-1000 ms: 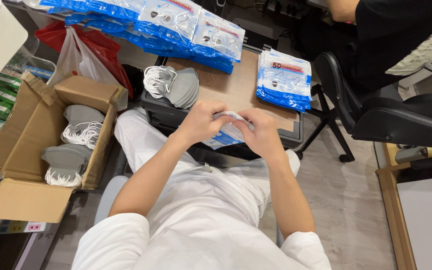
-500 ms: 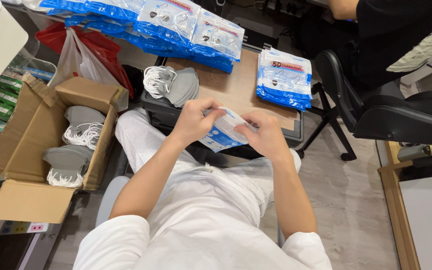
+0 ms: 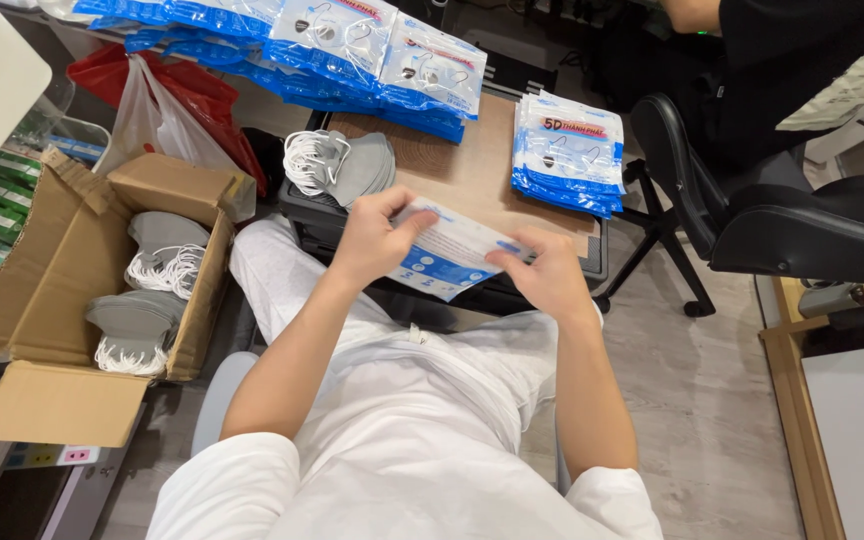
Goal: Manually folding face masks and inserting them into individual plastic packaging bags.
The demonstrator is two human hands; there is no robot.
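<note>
At the left of the frame sits your cardboard box (image 3: 72, 270) of grey masks. At centre, your left hand (image 3: 372, 235) pinches the blue-and-white mask packet (image 3: 449, 255); your right hand (image 3: 542, 275) grips its other end, over the wooden table (image 3: 462, 170).

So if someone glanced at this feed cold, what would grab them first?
Probably both hands, left hand and right hand, holding a blue-and-white packet above the lap. Next, the stacked packets across the small table, and the open cardboard box of grey masks at left.
</note>
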